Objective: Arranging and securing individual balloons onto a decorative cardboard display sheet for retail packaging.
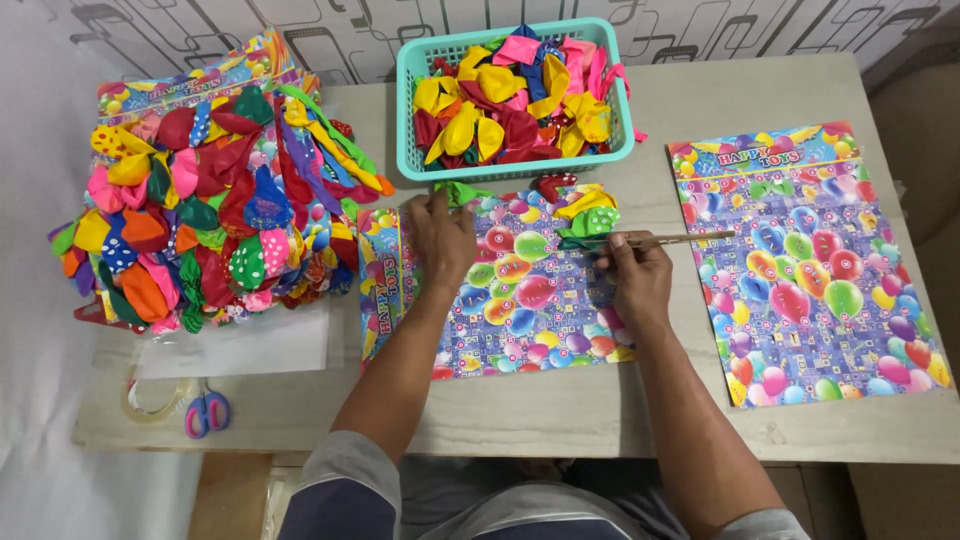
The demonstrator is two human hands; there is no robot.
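Balloons (590,215), limp and feather-light on the printed card (530,290); right hand (637,275) pinches a thin stick (680,239), left hand (442,240) presses flat, fingers spread, steadying the card's flimsy edge.

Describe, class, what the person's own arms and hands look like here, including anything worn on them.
Both arms are bare from the hands up to grey short sleeves near the shoulders. The left hand and right hand wear no gloves; no rings, watch or bracelets can be seen.

Bright even indoor light, soft faint shadows, sharp focus, no glare, slight wide-angle edge bending
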